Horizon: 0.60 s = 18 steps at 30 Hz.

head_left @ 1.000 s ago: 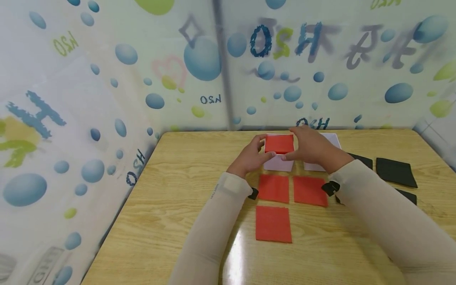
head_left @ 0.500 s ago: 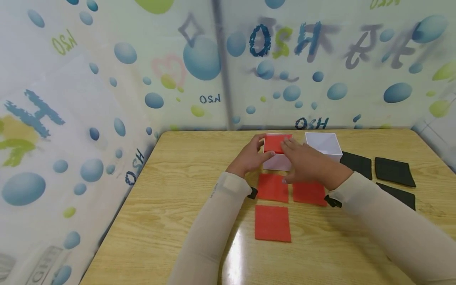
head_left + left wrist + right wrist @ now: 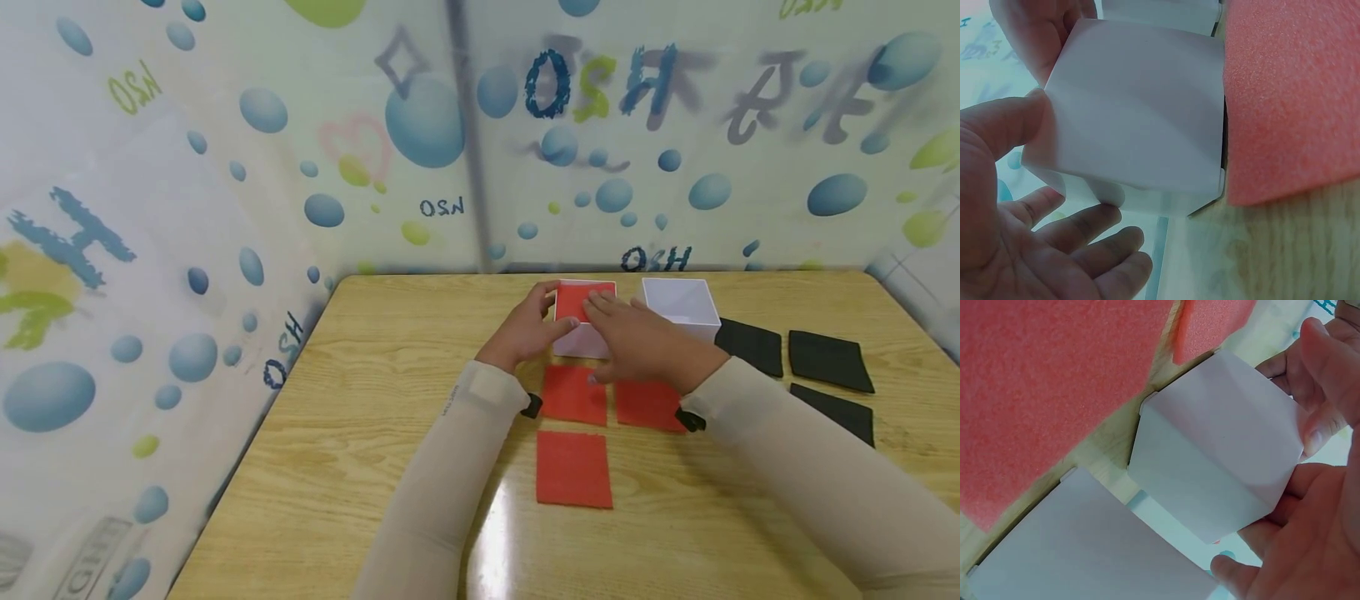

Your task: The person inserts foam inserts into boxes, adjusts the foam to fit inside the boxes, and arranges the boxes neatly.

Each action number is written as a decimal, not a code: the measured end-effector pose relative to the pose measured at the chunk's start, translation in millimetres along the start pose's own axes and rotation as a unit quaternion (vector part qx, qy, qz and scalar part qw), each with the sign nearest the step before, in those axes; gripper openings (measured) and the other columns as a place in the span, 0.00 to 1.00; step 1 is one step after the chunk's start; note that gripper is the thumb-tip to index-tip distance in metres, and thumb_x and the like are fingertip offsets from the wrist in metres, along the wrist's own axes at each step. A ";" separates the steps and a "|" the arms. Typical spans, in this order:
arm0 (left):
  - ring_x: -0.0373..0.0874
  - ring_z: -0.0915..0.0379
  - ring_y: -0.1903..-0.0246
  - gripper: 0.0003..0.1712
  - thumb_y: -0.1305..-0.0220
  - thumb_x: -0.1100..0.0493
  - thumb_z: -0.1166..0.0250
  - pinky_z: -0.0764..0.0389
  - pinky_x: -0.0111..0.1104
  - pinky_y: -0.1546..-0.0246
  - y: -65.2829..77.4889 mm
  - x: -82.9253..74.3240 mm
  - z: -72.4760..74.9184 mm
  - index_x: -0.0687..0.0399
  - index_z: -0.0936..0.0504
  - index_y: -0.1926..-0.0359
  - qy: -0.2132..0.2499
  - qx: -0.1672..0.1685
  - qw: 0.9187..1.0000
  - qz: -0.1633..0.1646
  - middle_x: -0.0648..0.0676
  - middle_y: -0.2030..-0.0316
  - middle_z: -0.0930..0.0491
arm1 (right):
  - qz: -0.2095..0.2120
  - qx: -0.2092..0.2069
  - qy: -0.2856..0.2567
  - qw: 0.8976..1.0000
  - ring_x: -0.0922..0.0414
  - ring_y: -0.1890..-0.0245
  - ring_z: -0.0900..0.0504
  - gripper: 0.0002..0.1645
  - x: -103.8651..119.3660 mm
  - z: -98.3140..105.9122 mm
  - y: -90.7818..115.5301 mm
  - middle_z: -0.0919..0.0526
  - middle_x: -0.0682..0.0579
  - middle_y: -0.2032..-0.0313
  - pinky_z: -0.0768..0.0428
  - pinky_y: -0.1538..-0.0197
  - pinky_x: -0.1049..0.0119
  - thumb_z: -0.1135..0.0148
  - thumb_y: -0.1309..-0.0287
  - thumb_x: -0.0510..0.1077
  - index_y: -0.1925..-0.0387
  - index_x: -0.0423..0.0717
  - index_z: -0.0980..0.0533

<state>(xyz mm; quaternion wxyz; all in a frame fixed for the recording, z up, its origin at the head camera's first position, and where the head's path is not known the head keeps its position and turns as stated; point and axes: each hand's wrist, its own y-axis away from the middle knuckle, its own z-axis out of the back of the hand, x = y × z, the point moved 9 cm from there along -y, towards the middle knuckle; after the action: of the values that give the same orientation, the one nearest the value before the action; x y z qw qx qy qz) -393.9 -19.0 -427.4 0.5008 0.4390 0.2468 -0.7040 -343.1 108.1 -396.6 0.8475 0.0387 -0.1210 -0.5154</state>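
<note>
A white box stands at the back of the table, with a red foam square lying inside it just below the rim. My left hand holds this box by its left side, thumb at the front edge and fingers along the side. Over the box's right edge reaches my right hand, its extended fingers pressing on the red square and covering part of it. In the left wrist view the thumb touches the box's upper edge. The right wrist view shows the right fingers reaching over the box rim.
A second white box stands to the right, uncovered. Three red foam squares lie in front of the boxes, one partly under my right hand. Several black squares lie on the right of the wooden table. A patterned wall stands behind.
My right hand has gone from the box's right rim to the top of the red square, then slightly left. The red square sits lower and flatter. My left hand keeps its place.
</note>
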 end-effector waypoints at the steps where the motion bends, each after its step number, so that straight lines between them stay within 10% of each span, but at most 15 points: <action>1: 0.56 0.41 0.21 0.42 0.26 0.48 0.33 0.31 0.51 0.25 -0.1 -0.1 -0.1 0.39 0.43 0.18 0.000 0.000 1.000 0.000 0.55 0.20 0.38 | 0.002 0.000 0.000 1.000 0.37 0.17 0.52 0.72 1.1 0.6 -0.4 0.48 0.39 0.17 0.49 0.23 0.29 0.18 0.51 0.63 0.17 0.39 0.47; 18: 0.58 0.42 0.21 0.42 0.26 0.50 0.33 0.32 0.52 0.25 0.2 -1.7 -0.6 0.42 0.43 0.18 0.011 0.002 1.000 -0.009 0.55 0.20 0.38 | 0.005 0.003 0.001 1.000 0.38 0.18 0.45 0.63 6.5 2.7 -7.7 0.41 0.39 0.19 0.42 0.23 0.33 0.21 0.46 0.60 0.19 0.39 0.42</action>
<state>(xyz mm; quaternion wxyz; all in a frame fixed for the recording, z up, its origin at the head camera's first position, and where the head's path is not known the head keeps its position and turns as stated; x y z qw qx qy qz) -393.3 -17.8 -426.2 0.4910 0.4455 0.2552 -0.7038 -347.5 98.9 -394.3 0.8498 0.0410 -0.1220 -0.5112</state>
